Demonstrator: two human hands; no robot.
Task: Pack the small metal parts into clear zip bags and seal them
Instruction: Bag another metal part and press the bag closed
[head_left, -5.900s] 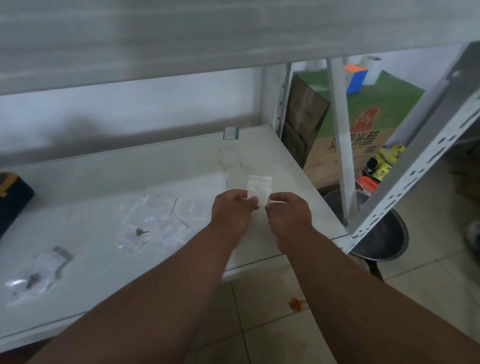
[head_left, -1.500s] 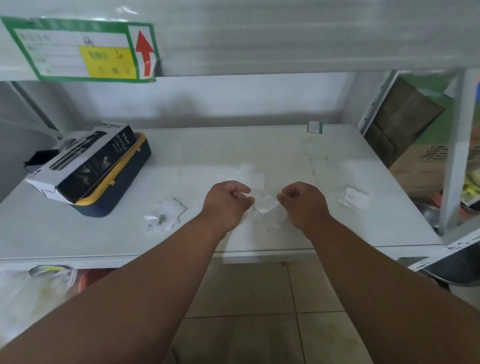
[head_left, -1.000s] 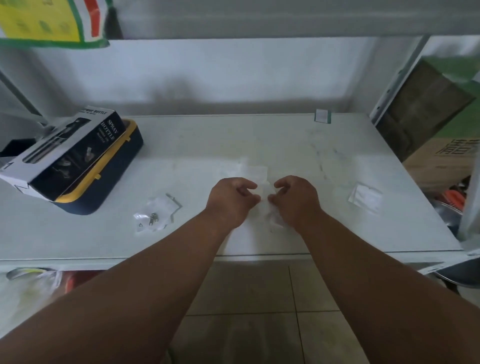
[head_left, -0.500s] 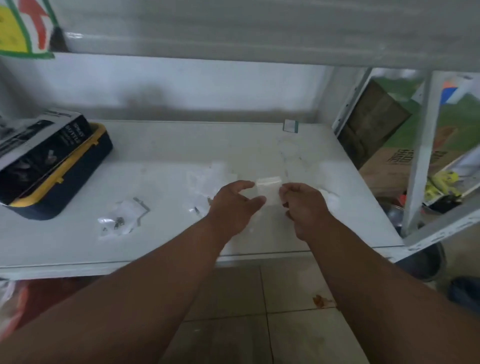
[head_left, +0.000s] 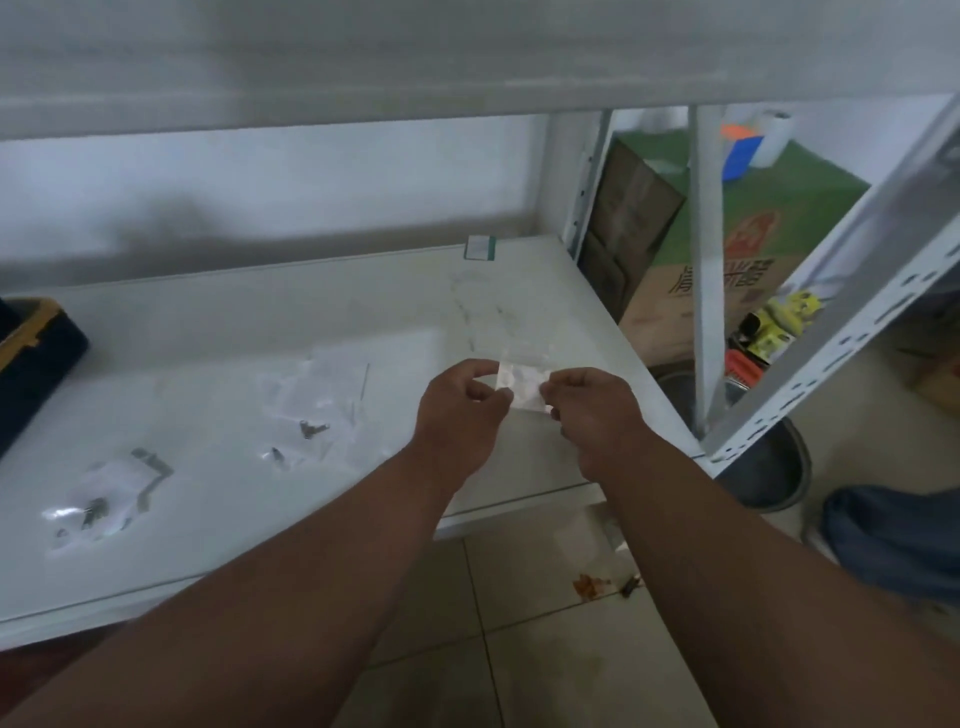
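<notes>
Head view: your left hand (head_left: 460, 415) and right hand (head_left: 597, 415) each pinch one side of a clear zip bag (head_left: 522, 387), held above the white shelf (head_left: 218, 322) near its front-right edge. Other bags w/ small metal parts (head_left: 306, 428) lie at 9 o'clock from your hands; toolbox (head_left: 31, 358) further that way.
</notes>
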